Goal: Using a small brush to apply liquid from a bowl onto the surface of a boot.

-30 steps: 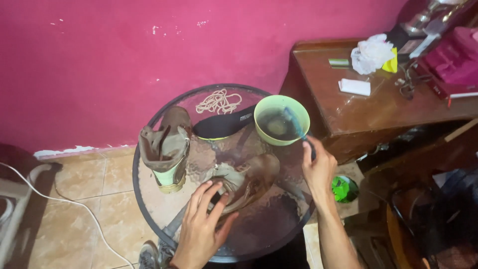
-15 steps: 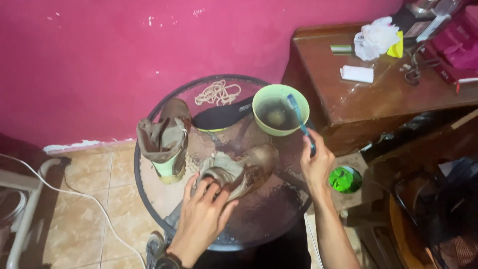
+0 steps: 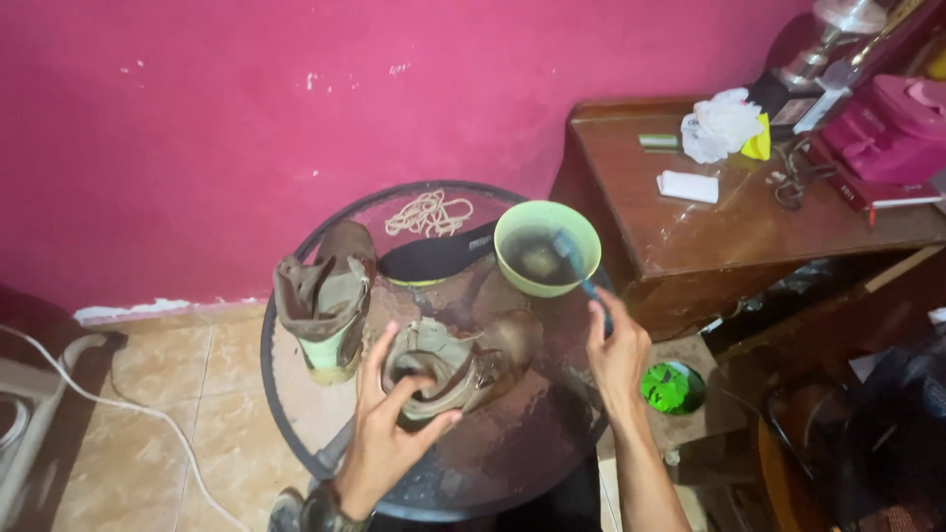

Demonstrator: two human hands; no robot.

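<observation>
Standing by pink wall, round glass table, tiled floor

You had open glass along the near rim of the round table; the upright boot, bowl and insole crowded the far half.

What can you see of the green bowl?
The bowl is round, light green and looks like plastic. It stands upright at the back right of the round glass table, near its rim. Inside is murky, dark liquid. A blue-handled brush dips into it over the near rim, held by the right hand. A dark insole lies just to its left; whether they touch is unclear.
</observation>
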